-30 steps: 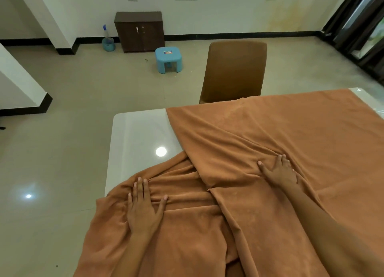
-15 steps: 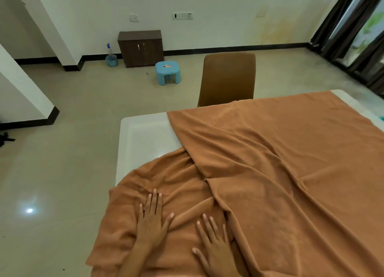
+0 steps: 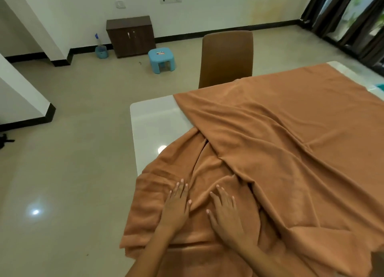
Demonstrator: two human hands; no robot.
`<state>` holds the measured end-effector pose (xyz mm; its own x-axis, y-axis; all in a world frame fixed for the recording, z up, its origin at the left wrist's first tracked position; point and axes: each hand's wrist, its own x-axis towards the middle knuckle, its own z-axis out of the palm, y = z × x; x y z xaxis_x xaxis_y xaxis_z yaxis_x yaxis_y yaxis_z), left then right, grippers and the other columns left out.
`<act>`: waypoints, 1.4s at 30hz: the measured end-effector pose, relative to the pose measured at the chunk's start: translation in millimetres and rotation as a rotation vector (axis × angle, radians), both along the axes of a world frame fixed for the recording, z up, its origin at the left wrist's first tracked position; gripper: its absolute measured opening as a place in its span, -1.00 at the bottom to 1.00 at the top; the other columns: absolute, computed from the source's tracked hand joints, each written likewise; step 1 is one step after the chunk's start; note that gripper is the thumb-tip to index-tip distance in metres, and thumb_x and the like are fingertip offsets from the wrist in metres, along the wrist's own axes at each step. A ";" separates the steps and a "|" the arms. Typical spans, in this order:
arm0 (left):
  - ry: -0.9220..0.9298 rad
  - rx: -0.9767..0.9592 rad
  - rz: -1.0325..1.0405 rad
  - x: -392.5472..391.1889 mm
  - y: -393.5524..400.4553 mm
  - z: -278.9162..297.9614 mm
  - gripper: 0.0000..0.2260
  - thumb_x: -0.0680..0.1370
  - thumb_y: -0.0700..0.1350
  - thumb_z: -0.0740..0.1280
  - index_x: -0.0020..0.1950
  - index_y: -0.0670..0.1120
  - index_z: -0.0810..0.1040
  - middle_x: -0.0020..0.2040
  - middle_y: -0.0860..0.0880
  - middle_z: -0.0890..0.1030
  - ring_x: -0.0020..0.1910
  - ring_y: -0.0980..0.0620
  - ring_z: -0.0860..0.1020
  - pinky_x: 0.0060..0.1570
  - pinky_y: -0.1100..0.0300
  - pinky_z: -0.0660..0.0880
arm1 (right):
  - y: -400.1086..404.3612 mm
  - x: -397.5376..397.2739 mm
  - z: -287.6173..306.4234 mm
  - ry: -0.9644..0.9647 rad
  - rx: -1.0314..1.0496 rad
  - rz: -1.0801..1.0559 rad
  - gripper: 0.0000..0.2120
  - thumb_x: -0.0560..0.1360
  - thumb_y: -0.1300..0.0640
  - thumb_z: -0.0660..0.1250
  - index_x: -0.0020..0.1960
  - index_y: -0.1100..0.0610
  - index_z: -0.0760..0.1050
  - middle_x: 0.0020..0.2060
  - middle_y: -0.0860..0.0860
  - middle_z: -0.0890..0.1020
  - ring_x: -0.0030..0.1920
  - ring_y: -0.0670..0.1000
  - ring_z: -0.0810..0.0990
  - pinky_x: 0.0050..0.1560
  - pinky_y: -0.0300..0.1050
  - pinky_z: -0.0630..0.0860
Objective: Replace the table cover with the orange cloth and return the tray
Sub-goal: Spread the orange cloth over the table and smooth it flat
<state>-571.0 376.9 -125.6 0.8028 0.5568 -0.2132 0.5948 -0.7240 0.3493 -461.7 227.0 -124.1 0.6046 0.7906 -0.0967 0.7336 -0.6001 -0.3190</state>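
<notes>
The orange cloth (image 3: 291,143) lies over most of the white table (image 3: 153,119), with a bunched, wrinkled part near the table's near left corner and an edge hanging over the left side. My left hand (image 3: 176,208) lies flat on the bunched part, fingers apart. My right hand (image 3: 226,212) rests flat beside it on the same folds, fingers spread. Neither hand grips the cloth. The far left corner of the table is bare. No tray is in view.
A brown chair (image 3: 227,56) stands at the table's far side. A blue stool (image 3: 161,59), a dark wooden cabinet (image 3: 131,37) and a spray bottle in a blue bucket (image 3: 101,47) stand by the far wall. Dark curtains (image 3: 340,17) hang at the right.
My right hand has come from the middle of the cloth to the bunched folds beside my left hand. The view has shifted so the table sits further right.
</notes>
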 end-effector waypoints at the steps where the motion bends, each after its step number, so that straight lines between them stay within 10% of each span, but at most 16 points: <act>1: -0.002 -0.006 -0.049 -7.2 5.4 0.5 -0.49 0.65 0.06 -0.06 0.56 -0.06 -0.10 0.56 0.01 -0.12 0.53 0.09 -0.14 0.44 0.19 -0.23 | 8.9 -13.2 -2.8 0.019 -0.016 -0.027 -0.51 0.44 -0.11 0.12 0.29 0.07 0.46 0.34 0.09 0.46 0.36 0.02 0.29 0.23 0.14 0.42; 11: -0.030 -0.065 -0.455 -91.0 59.5 4.5 -0.38 0.51 0.08 -0.11 0.51 -0.16 0.19 0.51 -0.04 0.04 0.50 -0.05 0.16 0.41 0.10 -0.05 | 57.1 -80.8 -10.9 -0.052 -0.030 -0.489 -0.38 0.55 -0.26 -0.10 0.27 0.15 0.46 0.35 0.11 0.44 0.32 0.11 0.43 0.26 0.26 0.33; 14: 0.039 -0.170 -0.504 -87.5 72.2 5.0 -0.26 0.43 0.17 -0.26 0.55 -0.13 0.01 0.56 -0.05 -0.06 0.54 0.01 -0.06 0.44 0.18 -0.15 | 75.2 -94.3 -15.8 -0.049 0.000 -0.629 -0.26 0.53 -0.32 -0.20 0.34 0.17 0.40 0.41 0.12 0.37 0.41 0.14 0.32 0.31 0.33 0.22; 21: 0.223 -0.118 -0.716 -68.3 89.0 25.2 -0.47 0.65 -0.02 0.07 0.56 -0.16 -0.01 0.56 -0.12 -0.06 0.53 -0.04 -0.01 0.43 0.09 0.11 | 69.2 -103.7 -30.2 -0.053 -0.023 -0.626 -0.27 0.52 -0.35 -0.20 0.52 0.08 0.09 0.53 0.01 0.07 0.52 0.04 0.01 0.44 0.23 0.03; 28: 0.227 -0.125 -1.018 -21.3 125.7 50.4 -0.66 0.63 -0.02 0.10 0.27 -0.19 0.47 0.20 -0.21 0.54 0.08 -0.19 0.52 -0.01 0.04 0.39 | 72.7 -100.9 -26.6 -0.019 -0.012 -0.677 -0.36 0.53 -0.28 -0.08 0.53 -0.02 0.04 0.53 -0.11 0.01 0.52 -0.09 -0.09 0.47 0.15 0.01; 35: -0.077 -0.385 -1.114 25.7 200.1 48.3 -0.66 0.58 0.00 0.10 0.05 -0.16 0.59 0.03 -0.11 0.63 -0.01 -0.07 0.53 0.00 0.10 0.41 | 109.2 -76.3 -8.4 -0.110 0.005 -0.918 -0.36 0.55 -0.29 -0.18 0.17 0.11 0.48 0.25 0.05 0.50 0.29 0.11 0.45 0.37 0.27 0.20; 42: -0.225 -0.186 -0.856 122.2 288.2 38.6 -0.25 0.52 0.32 -0.30 0.48 -0.06 0.29 0.50 -0.08 0.25 0.50 -0.02 0.17 0.41 0.15 -0.03 | 264.6 8.8 9.1 -0.061 0.236 -0.951 -0.44 0.57 -0.21 0.00 0.36 0.15 0.39 0.38 0.06 0.40 0.43 0.02 0.27 0.44 0.03 0.04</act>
<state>-448.9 665.1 -87.0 0.9603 -0.2776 -0.0275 -0.2178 -0.8078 0.5478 -452.9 491.6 -115.0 0.9980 -0.0334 0.0538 -0.0032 -0.8748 -0.4845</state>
